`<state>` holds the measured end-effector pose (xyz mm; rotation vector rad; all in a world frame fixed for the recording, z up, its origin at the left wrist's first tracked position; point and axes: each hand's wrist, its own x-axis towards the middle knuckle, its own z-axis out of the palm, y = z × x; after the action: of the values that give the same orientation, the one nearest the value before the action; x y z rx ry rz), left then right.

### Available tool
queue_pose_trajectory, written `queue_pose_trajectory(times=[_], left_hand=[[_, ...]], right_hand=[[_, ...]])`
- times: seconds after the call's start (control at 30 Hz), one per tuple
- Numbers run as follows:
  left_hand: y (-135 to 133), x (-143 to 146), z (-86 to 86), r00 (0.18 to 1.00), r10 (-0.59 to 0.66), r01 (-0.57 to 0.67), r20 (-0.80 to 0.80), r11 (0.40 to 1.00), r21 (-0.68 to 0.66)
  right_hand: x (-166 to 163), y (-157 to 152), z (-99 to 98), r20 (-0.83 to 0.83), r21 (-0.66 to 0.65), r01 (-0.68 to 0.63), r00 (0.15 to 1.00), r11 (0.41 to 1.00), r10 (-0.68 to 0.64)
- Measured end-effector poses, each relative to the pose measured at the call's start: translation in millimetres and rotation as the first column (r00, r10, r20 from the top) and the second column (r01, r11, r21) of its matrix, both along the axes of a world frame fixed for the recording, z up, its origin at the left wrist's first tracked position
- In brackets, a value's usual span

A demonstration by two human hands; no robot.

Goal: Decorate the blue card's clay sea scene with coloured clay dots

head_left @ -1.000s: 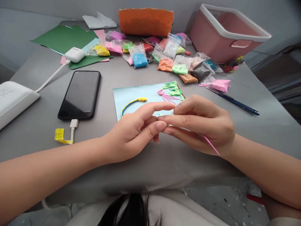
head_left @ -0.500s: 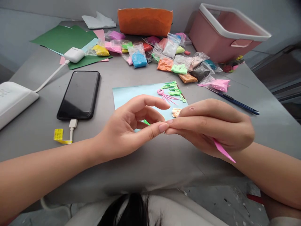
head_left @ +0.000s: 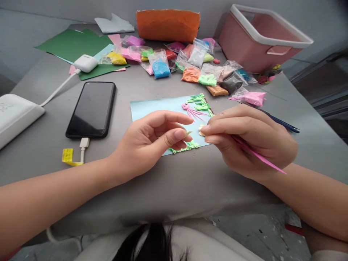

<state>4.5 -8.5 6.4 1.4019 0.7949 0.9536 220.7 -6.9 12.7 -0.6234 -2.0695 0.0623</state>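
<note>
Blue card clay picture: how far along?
Done: pink octopus and green seaweed sit top right on the blue card, a green strip on its near edge. In hand: left hand pinches a small green bit; right hand holds the pink tool beside a cream piece. Left: the card's upper left is bare, likely more to add.
</note>
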Motion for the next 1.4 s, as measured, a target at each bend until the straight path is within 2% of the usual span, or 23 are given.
queue_pose_trajectory(times=[0.13,0.33,0.47,0.63,0.77,0.87,0.97,1.03,1.23,1.4], left_hand=[[0,2,-0.9,0.996,-0.063,0.066,0.059,0.997,-0.050],[-1,2,-2.5,0.988,-0.111,0.119,0.109,0.991,-0.069],[0,3,-0.9,0.988,-0.120,0.124,0.092,0.992,-0.037],[0,3,-1.2,0.998,-0.048,0.046,0.027,0.997,0.062],[2,2,-3.1,1.000,0.005,-0.005,0.005,0.994,0.110],[4,1,-2.3,0.996,-0.046,0.045,0.074,0.999,0.020],[4,0,-0.9,0.984,-0.107,0.123,0.145,0.987,-0.105],[5,0,-0.6,0.976,-0.119,0.144,0.181,0.981,-0.132],[5,2,-0.8,0.981,-0.031,0.054,0.191,0.992,-0.115],[6,2,0.3,0.985,-0.016,0.053,0.170,0.975,-0.215]], right_hand=[[1,-4,4.9,0.097,0.015,0.010,0.995,1.000,-0.011],[-2,-3,1.6,0.104,0.052,-0.042,0.994,0.998,0.037],[-5,-2,-3.9,0.042,-0.005,-0.043,0.998,0.999,0.043],[-3,0,-6.5,-0.097,-0.193,-0.048,0.995,0.980,0.029],[-2,-1,-10.0,-0.121,-0.228,0.008,0.992,0.974,-0.037],[-3,-2,-10.5,-0.080,-0.249,0.017,0.996,0.968,-0.038],[-1,-2,-6.7,-0.004,-0.185,0.013,1.000,0.983,-0.013],[1,-1,-3.5,0.043,-0.157,-0.011,0.999,0.988,0.018],[2,0,1.8,0.086,-0.142,-0.040,0.995,0.989,0.053],[1,-1,3.3,0.105,-0.122,-0.062,0.992,0.991,0.075]])
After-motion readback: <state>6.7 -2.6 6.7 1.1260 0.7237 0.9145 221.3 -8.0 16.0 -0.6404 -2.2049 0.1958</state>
